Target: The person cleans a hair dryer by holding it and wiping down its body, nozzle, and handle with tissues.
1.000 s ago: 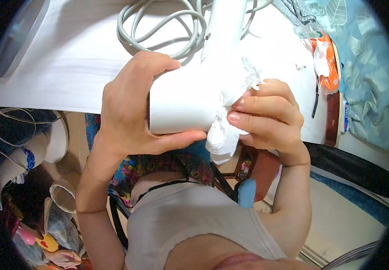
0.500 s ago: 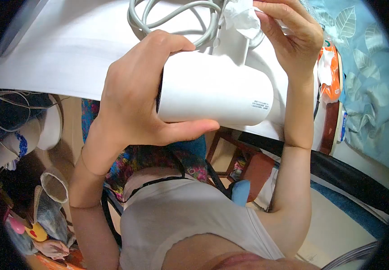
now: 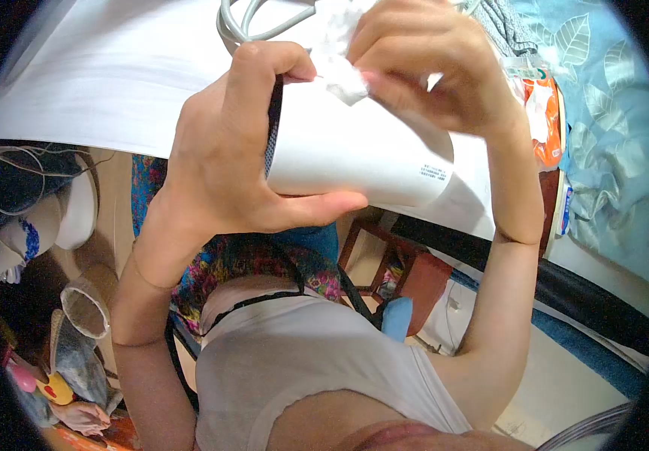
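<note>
A white hair dryer [image 3: 354, 161] with a dark mesh end and small print on its barrel lies sideways over the table's front edge. My left hand [image 3: 223, 143] is wrapped round the mesh end, thumb along the near side and fingers over the top. Bunched in my right hand [image 3: 437, 71] is a white tissue [image 3: 347, 84], which meets the upper side of the barrel. The dryer's handle is hidden behind my right hand and the tissue. A looped grey cord [image 3: 276, 30] lies on the table just beyond my left hand.
A white table [image 3: 92, 90] spans the far side. To the right are an orange packet [image 3: 544, 124] and a pale blue leaf-patterned cloth [image 3: 599, 161]. Below the table stands a reddish-brown wooden stool [image 3: 428, 293]. Thin white cables [image 3: 35, 177] hang at the left.
My right hand has moved left and nearer with the tissue, from the handle area onto the top of the barrel. My left hand keeps its grip; the barrel has tilted slightly.
</note>
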Demonstrator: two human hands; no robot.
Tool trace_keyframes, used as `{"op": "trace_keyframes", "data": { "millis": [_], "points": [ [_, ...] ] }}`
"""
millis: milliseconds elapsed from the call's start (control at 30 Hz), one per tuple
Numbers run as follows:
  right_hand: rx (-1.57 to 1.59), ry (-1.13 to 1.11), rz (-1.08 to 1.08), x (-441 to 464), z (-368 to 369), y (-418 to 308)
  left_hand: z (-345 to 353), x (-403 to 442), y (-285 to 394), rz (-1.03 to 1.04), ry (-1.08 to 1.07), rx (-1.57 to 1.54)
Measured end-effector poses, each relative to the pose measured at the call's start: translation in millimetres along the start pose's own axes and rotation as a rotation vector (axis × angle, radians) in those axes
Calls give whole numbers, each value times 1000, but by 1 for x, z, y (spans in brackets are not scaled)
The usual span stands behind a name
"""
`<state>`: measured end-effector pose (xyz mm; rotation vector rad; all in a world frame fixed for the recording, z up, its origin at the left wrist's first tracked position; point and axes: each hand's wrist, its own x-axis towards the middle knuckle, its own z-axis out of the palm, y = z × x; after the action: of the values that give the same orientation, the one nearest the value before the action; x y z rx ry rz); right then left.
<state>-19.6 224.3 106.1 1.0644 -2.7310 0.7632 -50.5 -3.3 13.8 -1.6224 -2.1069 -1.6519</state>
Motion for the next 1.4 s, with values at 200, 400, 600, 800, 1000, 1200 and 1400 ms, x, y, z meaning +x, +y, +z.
{"op": "trace_keyframes", "data": {
  "millis": [200, 400, 600, 800, 1000, 1200, 1400],
  "points": [
    [-287, -102, 111, 7, -19, 17, 5, 0, -2, 3, 6, -10],
    [-95, -26, -3, -5, -1, -5, -1, -1, -2, -12, -25, -30],
    [-211, 426, 41, -49, -5, 33, 1, -3, -1, -96, -35, -189],
    [-126, 652, 148, -57, 18, 31, 3, -3, -3, -100, -41, -314],
    [-53, 763, 73, -56, 25, 33, 7, 1, -6, -41, 18, -365],
    [198, 589, 102, -58, 28, 10, 6, -1, -2, -150, 74, -295],
    [389, 240, 318, -53, 0, -40, 8, -2, 11, -286, 129, -284]
  ]
}}
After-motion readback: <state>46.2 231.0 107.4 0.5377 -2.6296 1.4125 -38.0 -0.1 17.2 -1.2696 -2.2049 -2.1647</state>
